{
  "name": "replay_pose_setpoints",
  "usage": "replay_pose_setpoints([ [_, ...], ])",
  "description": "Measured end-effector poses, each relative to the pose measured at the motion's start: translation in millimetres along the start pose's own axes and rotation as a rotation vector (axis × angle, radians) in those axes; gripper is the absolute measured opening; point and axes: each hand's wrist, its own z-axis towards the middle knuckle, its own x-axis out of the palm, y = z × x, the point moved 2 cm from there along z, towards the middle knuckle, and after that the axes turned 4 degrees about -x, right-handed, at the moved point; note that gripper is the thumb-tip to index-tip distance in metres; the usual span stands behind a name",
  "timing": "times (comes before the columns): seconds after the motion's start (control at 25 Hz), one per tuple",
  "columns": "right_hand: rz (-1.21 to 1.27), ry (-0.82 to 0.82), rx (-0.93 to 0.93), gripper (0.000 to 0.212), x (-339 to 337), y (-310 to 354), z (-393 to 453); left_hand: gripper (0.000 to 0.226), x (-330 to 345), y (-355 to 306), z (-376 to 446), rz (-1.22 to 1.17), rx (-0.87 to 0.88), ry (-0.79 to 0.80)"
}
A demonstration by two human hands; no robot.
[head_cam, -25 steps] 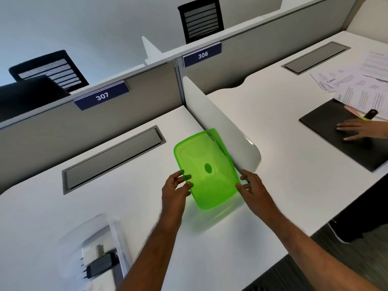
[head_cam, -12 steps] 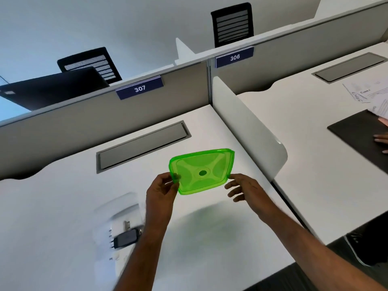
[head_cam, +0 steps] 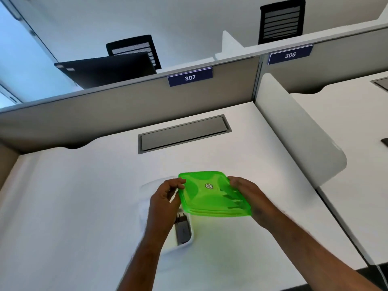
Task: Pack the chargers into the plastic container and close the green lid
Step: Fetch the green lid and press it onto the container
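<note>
The translucent green lid hangs in the air above the right part of the clear plastic container, which stands on the white desk. My left hand pinches the lid's left edge. My right hand grips its right edge, fingers under it showing through the plastic. Inside the container a dark grey charger lies with its prongs pointing away from me. My left arm and the lid hide most of the container's inside.
A grey cable hatch is set into the desk behind the container. A white divider panel stands along the desk's right side. A grey partition labelled 307 closes the back. A black laptop lid and chair backs show beyond.
Both hands carried the green lid from beside the divider leftwards to above the container. My right hand, open beside the lid half a second ago, now grips its right edge.
</note>
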Motion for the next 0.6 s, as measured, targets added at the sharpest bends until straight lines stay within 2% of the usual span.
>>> replay_pose_setpoints([
  [0.16,0.027,0.059,0.105,0.036,47.9,-20.6,8.2,0.051,-48.4,15.4,-8.5,0.066,0.007,-0.022],
  [0.36,0.011,0.108,0.102,0.044,87.6,-44.2,14.7,0.082,-99.2,33.1,-16.0,0.306,0.15,-0.071],
  [0.44,-0.014,0.115,0.101,0.047,100.8,-52.2,17.3,0.077,-114.5,46.6,-17.3,0.304,0.098,-0.096],
  [0.6,-0.059,0.109,0.106,0.049,120.4,-60.9,23.4,0.055,-126.4,69.2,-11.9,0.219,-0.172,-0.116],
])
